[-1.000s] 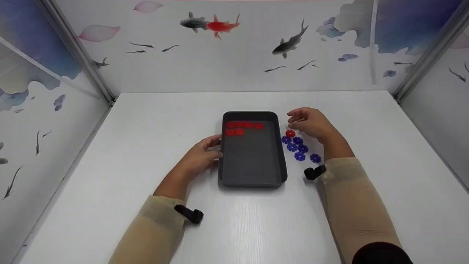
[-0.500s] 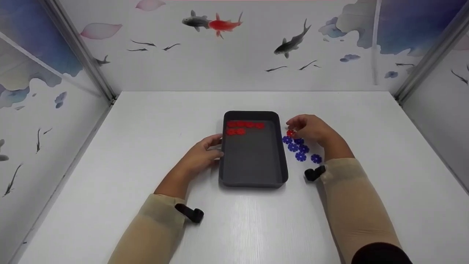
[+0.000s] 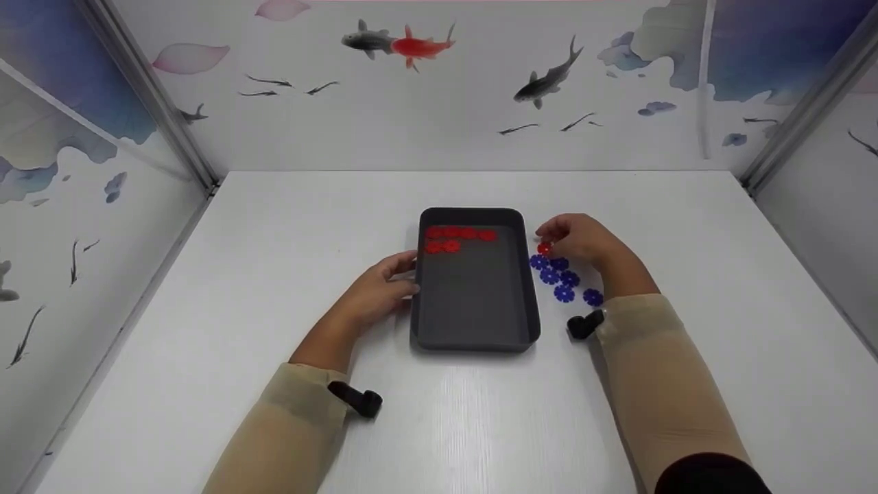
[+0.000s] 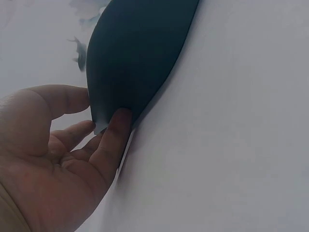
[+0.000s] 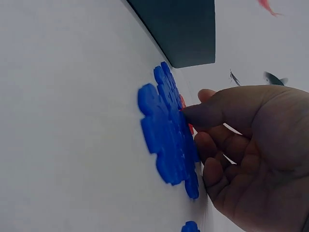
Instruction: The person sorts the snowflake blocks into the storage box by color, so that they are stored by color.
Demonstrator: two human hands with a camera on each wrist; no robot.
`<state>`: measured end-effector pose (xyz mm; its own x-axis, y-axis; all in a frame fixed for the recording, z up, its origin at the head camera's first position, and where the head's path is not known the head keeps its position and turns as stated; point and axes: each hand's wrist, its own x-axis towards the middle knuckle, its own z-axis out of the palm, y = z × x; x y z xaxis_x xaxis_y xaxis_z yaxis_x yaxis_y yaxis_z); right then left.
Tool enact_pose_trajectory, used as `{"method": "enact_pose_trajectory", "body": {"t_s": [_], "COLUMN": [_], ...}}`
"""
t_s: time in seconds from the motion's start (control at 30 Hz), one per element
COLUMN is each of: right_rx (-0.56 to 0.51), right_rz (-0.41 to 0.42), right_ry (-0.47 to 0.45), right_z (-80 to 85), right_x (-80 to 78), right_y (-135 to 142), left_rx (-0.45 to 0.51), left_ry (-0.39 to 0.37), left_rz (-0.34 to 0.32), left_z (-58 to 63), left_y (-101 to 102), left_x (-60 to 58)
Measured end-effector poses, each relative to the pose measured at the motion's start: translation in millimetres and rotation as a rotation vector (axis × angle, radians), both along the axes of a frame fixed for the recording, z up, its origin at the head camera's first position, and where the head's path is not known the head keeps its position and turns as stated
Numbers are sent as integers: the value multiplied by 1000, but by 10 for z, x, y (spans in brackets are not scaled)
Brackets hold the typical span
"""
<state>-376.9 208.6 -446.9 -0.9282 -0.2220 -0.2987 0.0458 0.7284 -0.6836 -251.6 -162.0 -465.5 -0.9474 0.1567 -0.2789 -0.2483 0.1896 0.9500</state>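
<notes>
A dark grey rectangular tray (image 3: 473, 302) lies on the white table. Several red flower-shaped plastic discs (image 3: 468, 233) sit in two rows at its far end. My left hand (image 3: 377, 291) touches the tray's left side with fairly straight fingers, its fingertips against the outer wall in the left wrist view. Right of the tray, my right hand (image 3: 579, 240) pinches a red flower-shaped disc (image 3: 544, 248) between thumb and fingers, low over the table. Thumb and blue discs hide most of that disc in the right wrist view. Several blue flower-shaped discs (image 5: 161, 135) lie just nearer the body.
White side panels and a back wall (image 3: 439, 123) printed with fish surround the table (image 3: 309, 219). One blue disc (image 3: 592, 297) lies slightly apart from the cluster, near the camera on the right wrist (image 3: 584, 325).
My right hand has come down and nearer to the body onto the red disc beside the tray. The left hand has kept its place on the tray's side.
</notes>
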Motion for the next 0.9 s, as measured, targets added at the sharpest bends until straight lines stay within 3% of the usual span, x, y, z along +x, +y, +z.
{"method": "enact_pose_trajectory", "body": {"t_s": [0.17,0.53,0.73,0.9], "right_rx": [24,4,-168,-311], "right_rz": [-2,-52,-127,-130], "right_ry": [-18,50,65,105], "right_z": [20,12,67,190], "right_x": [-9,-33,-6,50], "right_y": [-7,78,94,32], "left_rx": [7,6,-3,24], "left_ry": [0,9,11,6], "left_rz": [-2,4,3,-6], "left_z": [2,1,-9,0], "left_y": [5,6,8,3], "left_x": [-3,-13,-16,3]}}
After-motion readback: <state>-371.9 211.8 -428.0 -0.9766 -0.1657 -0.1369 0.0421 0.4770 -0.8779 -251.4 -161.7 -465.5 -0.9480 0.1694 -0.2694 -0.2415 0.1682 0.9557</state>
